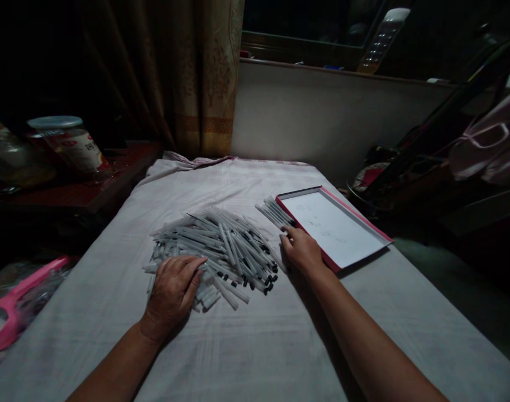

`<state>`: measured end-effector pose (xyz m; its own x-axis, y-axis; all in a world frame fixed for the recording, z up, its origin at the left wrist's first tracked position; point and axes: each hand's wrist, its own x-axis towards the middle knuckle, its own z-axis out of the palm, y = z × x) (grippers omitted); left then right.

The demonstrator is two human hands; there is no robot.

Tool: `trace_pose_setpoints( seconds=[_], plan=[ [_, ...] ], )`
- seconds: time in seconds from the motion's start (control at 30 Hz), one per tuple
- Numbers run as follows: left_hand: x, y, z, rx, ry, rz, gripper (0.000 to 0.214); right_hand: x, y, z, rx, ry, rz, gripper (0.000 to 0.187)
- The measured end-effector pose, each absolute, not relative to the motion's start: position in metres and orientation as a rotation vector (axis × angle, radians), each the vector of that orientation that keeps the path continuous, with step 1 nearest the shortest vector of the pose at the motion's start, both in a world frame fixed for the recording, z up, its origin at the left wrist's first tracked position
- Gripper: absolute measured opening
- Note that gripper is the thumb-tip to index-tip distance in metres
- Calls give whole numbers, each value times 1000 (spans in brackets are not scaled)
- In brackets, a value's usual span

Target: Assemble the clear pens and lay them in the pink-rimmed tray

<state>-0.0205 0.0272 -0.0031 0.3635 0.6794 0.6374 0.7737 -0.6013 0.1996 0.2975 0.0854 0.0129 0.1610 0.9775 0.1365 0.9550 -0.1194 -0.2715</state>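
Observation:
A loose heap of translucent pen barrels [221, 237], several with black ends, lies across the middle of the cloth. My left hand [173, 287] rests on the heap's near left side, its fingers curled and thumb pressed in against them; what they grip is hidden. To the right, a short row of pen barrels [275, 213] lies side by side against a shallow red-edged box lid [334, 229] with a white inside. My right hand [300, 248] is at the near end of this row, index finger and thumb apart, fingertips touching or very close to the barrels.
A pale checked cloth [233, 357] covers the table. On the left, a dark red cabinet [129, 167] holds lidded jars [76, 148], with a pink plastic object [15, 312] below it. Behind are a curtain [213, 84] and a sill with a bottle [382, 42].

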Motion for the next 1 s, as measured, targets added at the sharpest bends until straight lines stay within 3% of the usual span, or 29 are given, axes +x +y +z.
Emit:
trace_pose_setpoints(
  seconds=[0.17, 0.43, 0.63, 0.8, 1.0],
  plan=[
    [-20, 27, -4, -2492, -1283, -1088, 26, 288, 107, 22, -2391, -1901, 144, 33],
    [-20, 27, -5, -2512, -1244, -1060, 25, 287, 107, 28, -2382, -1836, 195, 30],
    [-14, 20, 2, -2453, -1221, -1059, 33, 277, 38, 25, -1678, -1692, 446, 26],
    [-7, 12, 7, -2323, -1186, -1024, 47, 257, -1, 23, -1340, -1736, 743, 16],
    [-13, 15, 5, -2439, -1206, -997, 28, 248, -2, 14, -1251, -1563, 1039, 15]
  ],
)
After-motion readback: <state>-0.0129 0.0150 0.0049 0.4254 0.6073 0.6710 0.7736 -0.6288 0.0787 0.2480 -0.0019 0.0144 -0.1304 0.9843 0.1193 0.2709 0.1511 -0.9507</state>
